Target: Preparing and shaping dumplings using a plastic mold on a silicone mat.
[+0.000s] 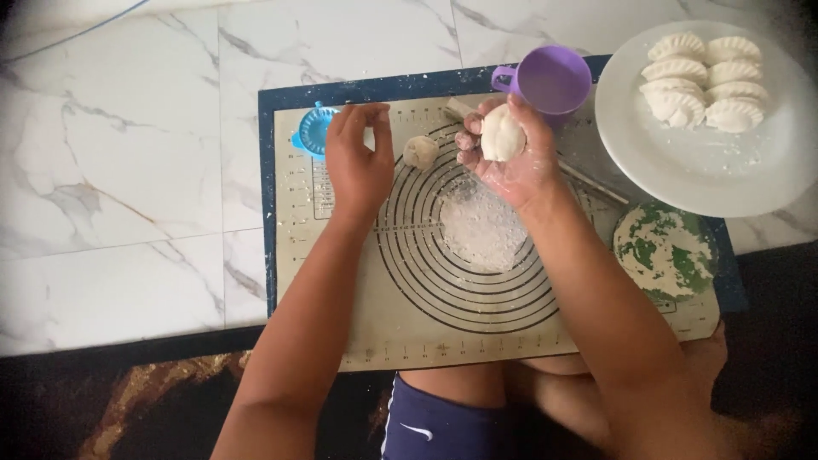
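Note:
My right hand (pixel 511 158) is raised over the baking mat (pixel 341 332), palm up, gripping a white ball of dough (pixel 503 134). My left hand (pixel 358 158) hovers over the mat's left part with fingers curled and apart, holding nothing. A small lump of dough (pixel 420 152) lies on the mat between the two hands. A floured patch (pixel 481 230) covers the middle of the mat's ring pattern. A blue plastic dumpling press (pixel 313 130) sits just beyond my left hand's fingers.
A purple cup (pixel 552 79) stands at the mat's far edge. A white plate (pixel 682 162) with several folded dumplings (pixel 703 81) sits at the right. Below it is a green, flour-dusted dish (pixel 665 251). The mat lies on a marble tiled floor (pixel 128 153).

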